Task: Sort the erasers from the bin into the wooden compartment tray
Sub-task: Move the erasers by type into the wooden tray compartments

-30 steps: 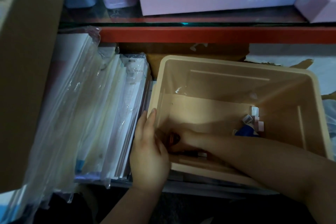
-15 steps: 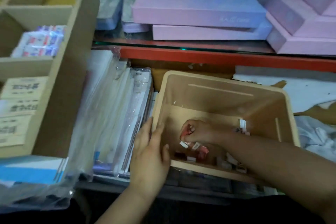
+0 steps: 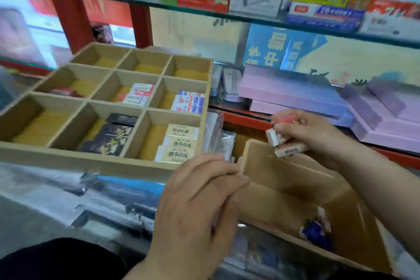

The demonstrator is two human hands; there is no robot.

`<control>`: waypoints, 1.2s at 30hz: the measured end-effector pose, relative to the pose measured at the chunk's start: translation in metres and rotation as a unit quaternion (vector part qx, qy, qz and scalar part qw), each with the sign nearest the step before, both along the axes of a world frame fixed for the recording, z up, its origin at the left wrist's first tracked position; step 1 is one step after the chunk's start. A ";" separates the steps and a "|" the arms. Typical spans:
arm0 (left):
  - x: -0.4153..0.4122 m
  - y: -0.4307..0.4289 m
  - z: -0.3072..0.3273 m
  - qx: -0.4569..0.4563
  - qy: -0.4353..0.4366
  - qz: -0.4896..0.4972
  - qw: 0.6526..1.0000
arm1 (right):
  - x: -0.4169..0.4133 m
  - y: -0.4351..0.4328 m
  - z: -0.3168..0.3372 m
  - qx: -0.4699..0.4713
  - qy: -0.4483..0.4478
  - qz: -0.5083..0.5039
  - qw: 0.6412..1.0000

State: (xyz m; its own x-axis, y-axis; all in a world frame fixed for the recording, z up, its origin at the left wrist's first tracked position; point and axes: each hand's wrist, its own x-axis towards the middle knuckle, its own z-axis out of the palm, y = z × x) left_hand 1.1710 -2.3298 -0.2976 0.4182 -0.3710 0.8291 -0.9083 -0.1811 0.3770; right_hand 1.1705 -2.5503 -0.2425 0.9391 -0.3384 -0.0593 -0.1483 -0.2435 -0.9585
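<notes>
The right hand [image 3: 313,134] is raised above the far rim of the bin [image 3: 284,177], its fingers curled round a cluster of small block erasers [image 3: 284,143] in pink and white sleeves. The left hand [image 3: 197,200] sits lower, fingers curled over the bin's left corner and gripping its wall. The bin is a smooth beige straight-walled box with loose erasers [image 3: 316,232] on its floor, and the wooden tray [image 3: 91,161], a three-by-three grid of thin flat partitions, stands to its left with sleeved rectangular blocks in several compartments.
</notes>
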 end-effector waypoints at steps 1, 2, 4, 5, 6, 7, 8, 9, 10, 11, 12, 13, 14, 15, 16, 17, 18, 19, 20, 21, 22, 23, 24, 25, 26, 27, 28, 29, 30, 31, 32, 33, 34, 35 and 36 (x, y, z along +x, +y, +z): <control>0.007 0.012 0.006 -0.014 -0.008 0.024 1.000 | 0.007 0.011 0.013 -0.003 -0.025 0.010 1.000; 0.016 0.024 0.010 -0.024 -0.013 0.050 0.998 | 0.015 0.023 0.025 0.000 -0.046 0.025 0.999; 0.034 0.048 0.017 -0.034 -0.006 0.113 0.993 | 0.032 0.048 0.048 -0.007 -0.079 0.062 0.995; 0.043 0.061 0.019 -0.041 0.007 0.149 0.988 | 0.043 0.059 0.057 -0.027 -0.091 0.082 0.992; 0.051 0.073 0.021 -0.050 0.027 0.186 0.981 | 0.055 0.071 0.066 -0.053 -0.100 0.102 0.988; 0.059 0.085 0.022 -0.058 0.052 0.219 0.973 | 0.067 0.085 0.073 -0.080 -0.105 0.121 0.984; 0.067 0.095 0.023 -0.064 0.077 0.246 0.964 | 0.079 0.100 0.081 -0.102 -0.106 0.139 0.979; 0.075 0.104 0.023 -0.066 0.093 0.269 0.956 | 0.091 0.115 0.086 -0.120 -0.103 0.158 0.975; 0.084 0.112 0.023 -0.067 0.102 0.288 0.950 | 0.103 0.130 0.090 -0.138 -0.095 0.181 0.969; 0.093 0.119 0.022 -0.069 0.111 0.302 0.944 | 0.116 0.145 0.092 -0.161 -0.082 0.205 0.962; 0.102 0.126 0.022 -0.077 0.123 0.311 0.939 | 0.129 0.161 0.092 -0.187 -0.067 0.230 0.953; 0.110 0.132 0.021 -0.089 0.141 0.319 0.933 | 0.142 0.176 0.089 -0.206 -0.053 0.252 0.944; 0.116 0.137 0.018 -0.104 0.158 0.327 0.926 | 0.156 0.191 0.085 -0.215 -0.041 0.273 0.937; 0.122 0.142 0.015 -0.117 0.170 0.336 0.919 | 0.169 0.205 0.080 -0.219 -0.031 0.290 0.931; 0.125 0.146 0.011 -0.122 0.172 0.343 0.915 | 0.182 0.217 0.075 -0.221 -0.020 0.304 0.926; 0.128 0.149 0.008 -0.121 0.166 0.347 0.915 | 0.194 0.227 0.069 -0.228 -0.010 0.315 0.921; 0.130 0.150 0.005 -0.118 0.155 0.344 0.918 | 0.207 0.236 0.065 -0.242 -0.006 0.319 0.916; 0.132 0.152 0.004 -0.116 0.148 0.338 0.922 | 0.218 0.242 0.062 -0.255 -0.006 0.323 0.911; 0.135 0.154 0.003 -0.116 0.145 0.335 0.924 | 0.228 0.248 0.060 -0.259 -0.009 0.328 0.909; 0.137 0.156 0.004 -0.116 0.144 0.337 0.923 | 0.237 0.251 0.059 -0.253 -0.010 0.332 0.909; 0.140 0.159 0.004 -0.113 0.142 0.343 0.922 | 0.244 0.255 0.057 -0.246 -0.010 0.340 0.908; 0.143 0.161 0.005 -0.109 0.136 0.348 0.921 | 0.250 0.256 0.054 -0.246 -0.005 0.351 0.903; 0.144 0.163 0.005 -0.105 0.128 0.350 0.922 | 0.255 0.257 0.051 -0.250 0.009 0.366 0.896; 0.146 0.164 0.004 -0.101 0.122 0.350 0.923 | 0.258 0.257 0.047 -0.256 0.032 0.384 0.887; 0.146 0.165 0.004 -0.097 0.120 0.351 0.923 | 0.261 0.257 0.044 -0.262 0.057 0.401 0.876; 0.146 0.165 0.003 -0.091 0.119 0.353 0.924 | 0.262 0.256 0.043 -0.264 0.072 0.416 0.868; 0.146 0.165 0.003 -0.086 0.117 0.354 0.924 | 0.264 0.254 0.044 -0.264 0.078 0.423 0.863; 0.145 0.165 0.002 -0.083 0.116 0.353 0.925 | 0.266 0.252 0.046 -0.265 0.078 0.430 0.860; 0.145 0.165 0.002 -0.082 0.116 0.350 0.926 | 0.269 0.249 0.049 -0.269 0.078 0.434 0.856; 0.144 0.165 0.002 -0.080 0.117 0.348 0.927 | 0.270 0.247 0.053 -0.275 0.077 0.431 0.856; 0.144 0.165 0.001 -0.079 0.118 0.345 0.928 | 0.271 0.244 0.055 -0.283 0.073 0.420 0.859; 0.144 0.165 0.001 -0.079 0.118 0.343 0.929 | 0.273 0.241 0.055 -0.296 0.065 0.405 0.863; 0.143 0.166 0.001 -0.079 0.117 0.341 0.929 | 0.274 0.240 0.056 -0.310 0.059 0.393 0.864; 0.142 0.165 0.001 -0.079 0.118 0.341 0.929 | 0.272 0.240 0.057 -0.323 0.055 0.385 0.863; 0.142 0.165 0.001 -0.079 0.120 0.341 0.929 | 0.270 0.241 0.057 -0.333 0.047 0.376 0.864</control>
State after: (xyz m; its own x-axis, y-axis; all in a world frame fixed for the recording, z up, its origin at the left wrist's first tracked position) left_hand 1.3125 -2.1649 -0.2962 0.6918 0.1660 0.7028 -0.4886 -0.6089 0.6248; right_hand 1.4404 -2.3090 -0.1854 0.9100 0.3762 -0.1744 0.2218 -0.7970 -0.5617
